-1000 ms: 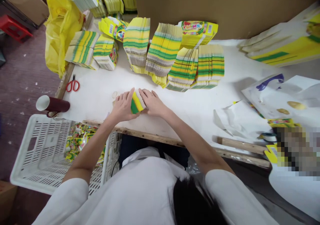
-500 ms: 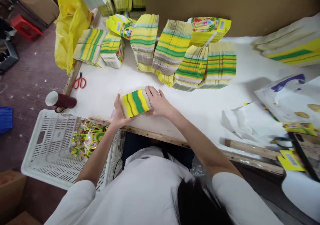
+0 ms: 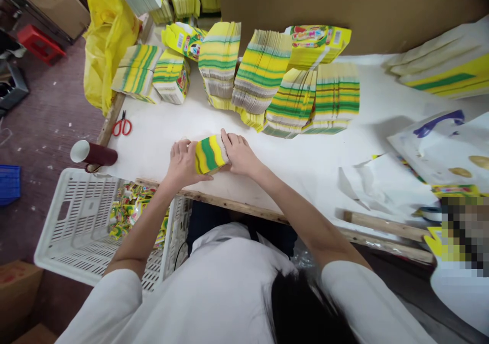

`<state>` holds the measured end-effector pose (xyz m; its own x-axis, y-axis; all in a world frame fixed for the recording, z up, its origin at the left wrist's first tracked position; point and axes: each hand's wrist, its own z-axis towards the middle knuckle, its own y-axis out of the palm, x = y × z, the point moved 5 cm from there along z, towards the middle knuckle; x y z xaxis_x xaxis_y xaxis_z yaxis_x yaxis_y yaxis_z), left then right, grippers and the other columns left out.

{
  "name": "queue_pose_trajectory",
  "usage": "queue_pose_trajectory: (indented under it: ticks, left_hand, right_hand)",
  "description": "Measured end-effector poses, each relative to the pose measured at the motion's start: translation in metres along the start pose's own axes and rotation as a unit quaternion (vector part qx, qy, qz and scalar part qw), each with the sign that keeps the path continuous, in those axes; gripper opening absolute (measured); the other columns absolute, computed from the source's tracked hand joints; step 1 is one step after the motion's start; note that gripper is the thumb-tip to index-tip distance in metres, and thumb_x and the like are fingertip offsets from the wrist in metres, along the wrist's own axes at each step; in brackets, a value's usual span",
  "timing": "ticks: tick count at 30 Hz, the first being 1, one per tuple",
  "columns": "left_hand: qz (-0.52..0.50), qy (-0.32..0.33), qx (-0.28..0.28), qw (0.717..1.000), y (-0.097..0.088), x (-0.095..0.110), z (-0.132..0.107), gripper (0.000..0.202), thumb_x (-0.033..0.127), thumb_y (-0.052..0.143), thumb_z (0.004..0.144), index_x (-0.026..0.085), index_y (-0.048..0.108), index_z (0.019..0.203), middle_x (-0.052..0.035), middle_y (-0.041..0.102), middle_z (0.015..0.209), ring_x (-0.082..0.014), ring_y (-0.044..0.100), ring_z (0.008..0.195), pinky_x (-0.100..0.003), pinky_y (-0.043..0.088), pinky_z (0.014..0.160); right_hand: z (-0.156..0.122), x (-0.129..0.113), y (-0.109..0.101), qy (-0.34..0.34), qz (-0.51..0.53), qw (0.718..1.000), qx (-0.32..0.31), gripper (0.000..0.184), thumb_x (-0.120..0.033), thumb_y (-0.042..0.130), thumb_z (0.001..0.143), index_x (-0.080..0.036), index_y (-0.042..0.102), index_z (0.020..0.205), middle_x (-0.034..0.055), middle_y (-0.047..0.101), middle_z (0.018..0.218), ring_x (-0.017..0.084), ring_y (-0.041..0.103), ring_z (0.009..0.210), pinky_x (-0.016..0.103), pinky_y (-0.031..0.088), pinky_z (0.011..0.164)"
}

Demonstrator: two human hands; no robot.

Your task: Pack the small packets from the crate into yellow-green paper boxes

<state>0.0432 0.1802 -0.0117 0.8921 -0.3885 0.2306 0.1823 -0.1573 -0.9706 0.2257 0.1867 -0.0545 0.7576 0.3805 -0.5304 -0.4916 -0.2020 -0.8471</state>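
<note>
Between my two hands, near the table's front edge, sits a stack of flat printed cartons (image 3: 211,154), its edges striped yellow and green. My left hand (image 3: 184,163) wraps over the stack's left end, with the knuckles on top. Against the right end presses my right hand (image 3: 239,154), its fingers curled round the far side. Farther back on the table stand more stacks of flat cartons (image 3: 263,71), leaning on one another in a row.
A white plastic crate (image 3: 57,232) with small packets stands below the table's left front. Red-handled scissors (image 3: 122,126) and a dark red mug (image 3: 95,153) lie at the left edge. A yellow bag (image 3: 103,48) hangs behind them; crumpled white paper (image 3: 378,183) lies right.
My left hand has shifted from the stack's lower left side to over its left end, covering more of it. My right hand has stayed nearly in place on the right end.
</note>
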Motion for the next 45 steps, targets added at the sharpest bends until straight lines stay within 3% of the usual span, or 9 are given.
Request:
queue_pose_trajectory:
  ticks: [3, 9, 11, 16, 20, 26, 31, 41, 45]
  left_hand:
    - [0.019, 0.031, 0.005, 0.999, 0.001, 0.011, 0.011, 0.116, 0.059, 0.091, 0.047, 0.012, 0.035, 0.138, -0.0266, 0.041, 0.140, -0.0477, 0.035, 0.139, -0.059, 0.032, 0.113]
    - [0.055, -0.012, -0.009, 0.998, 0.010, 0.018, 0.015, 0.107, 0.069, 0.074, 0.067, 0.012, 0.030, 0.146, -0.0233, 0.053, 0.131, -0.0434, 0.051, 0.124, -0.055, 0.040, 0.102]
    - [0.064, -0.010, -0.011, 0.998, 0.008, 0.020, 0.014, 0.106, 0.069, 0.072, 0.069, 0.013, 0.030, 0.148, -0.0226, 0.054, 0.132, -0.0427, 0.051, 0.123, -0.053, 0.041, 0.101]
    - [0.062, -0.016, -0.017, 0.998, 0.006, 0.021, 0.014, 0.105, 0.067, 0.073, 0.068, 0.014, 0.032, 0.147, -0.0219, 0.055, 0.132, -0.0416, 0.051, 0.121, -0.051, 0.040, 0.099]
    - [0.068, -0.021, -0.016, 0.997, 0.006, 0.021, 0.014, 0.104, 0.066, 0.074, 0.067, 0.013, 0.033, 0.147, -0.0223, 0.055, 0.131, -0.0417, 0.052, 0.121, -0.051, 0.039, 0.099]
    - [0.067, -0.018, -0.013, 0.998, 0.006, 0.021, 0.014, 0.106, 0.068, 0.075, 0.065, 0.013, 0.034, 0.146, -0.0218, 0.055, 0.133, -0.0416, 0.052, 0.122, -0.051, 0.040, 0.100]
    - [0.068, -0.024, -0.016, 0.997, 0.006, 0.020, 0.014, 0.106, 0.063, 0.077, 0.064, 0.014, 0.034, 0.147, -0.0220, 0.055, 0.132, -0.0427, 0.051, 0.125, -0.051, 0.040, 0.100]
    - [0.065, -0.036, -0.029, 0.997, 0.004, 0.022, 0.014, 0.105, 0.063, 0.077, 0.065, 0.014, 0.035, 0.146, -0.0220, 0.054, 0.135, -0.0423, 0.050, 0.124, -0.052, 0.040, 0.101]
    - [0.065, -0.036, -0.029, 0.997, 0.004, 0.023, 0.014, 0.105, 0.063, 0.076, 0.065, 0.013, 0.033, 0.147, -0.0218, 0.054, 0.134, -0.0421, 0.050, 0.124, -0.052, 0.040, 0.101]
  right_hand:
    - [0.003, 0.001, 0.002, 0.000, 0.012, 1.000, -0.003, 0.124, -0.029, 0.087, 0.067, -0.006, 0.008, 0.160, 0.0262, 0.044, 0.139, 0.043, 0.046, 0.128, 0.061, 0.032, 0.116]
    - [-0.012, 0.010, -0.004, -0.015, 0.039, 0.999, 0.033, 0.124, -0.033, 0.087, 0.070, -0.012, 0.006, 0.161, 0.0280, 0.029, 0.157, 0.044, 0.030, 0.146, 0.065, 0.027, 0.118]
    - [-0.028, 0.014, -0.012, -0.027, 0.041, 0.996, 0.080, 0.111, -0.034, 0.082, 0.077, -0.013, 0.011, 0.160, 0.0276, 0.030, 0.158, 0.042, 0.030, 0.147, 0.063, 0.030, 0.117]
    - [-0.069, 0.014, -0.019, -0.051, 0.029, 0.987, 0.150, 0.057, -0.024, 0.061, 0.093, -0.020, 0.045, 0.147, 0.0187, 0.057, 0.139, 0.034, 0.054, 0.127, 0.056, 0.042, 0.109]
    - [-0.078, 0.012, -0.008, -0.037, 0.010, 0.985, 0.167, 0.040, -0.012, 0.048, 0.096, -0.020, 0.061, 0.134, 0.0147, 0.068, 0.126, 0.028, 0.062, 0.116, 0.052, 0.049, 0.104]
    - [-0.085, 0.009, -0.004, -0.056, -0.038, 0.975, 0.214, 0.041, -0.007, 0.038, 0.100, -0.016, 0.069, 0.124, 0.0137, 0.071, 0.128, 0.025, 0.062, 0.122, 0.044, 0.050, 0.106]
    - [-0.088, 0.005, -0.010, -0.045, -0.075, 0.968, 0.234, 0.036, -0.011, 0.041, 0.101, -0.018, 0.072, 0.118, 0.0114, 0.073, 0.124, 0.024, 0.067, 0.110, 0.040, 0.056, 0.094]
    - [-0.094, 0.000, -0.005, -0.047, -0.100, 0.968, 0.226, 0.035, -0.007, 0.044, 0.099, -0.016, 0.068, 0.123, 0.0133, 0.070, 0.127, 0.024, 0.065, 0.108, 0.038, 0.052, 0.092]
    - [-0.088, 0.001, -0.004, 0.001, -0.076, 0.976, 0.203, 0.030, -0.012, 0.045, 0.101, -0.020, 0.070, 0.114, 0.0093, 0.073, 0.114, 0.022, 0.064, 0.101, 0.037, 0.050, 0.089]
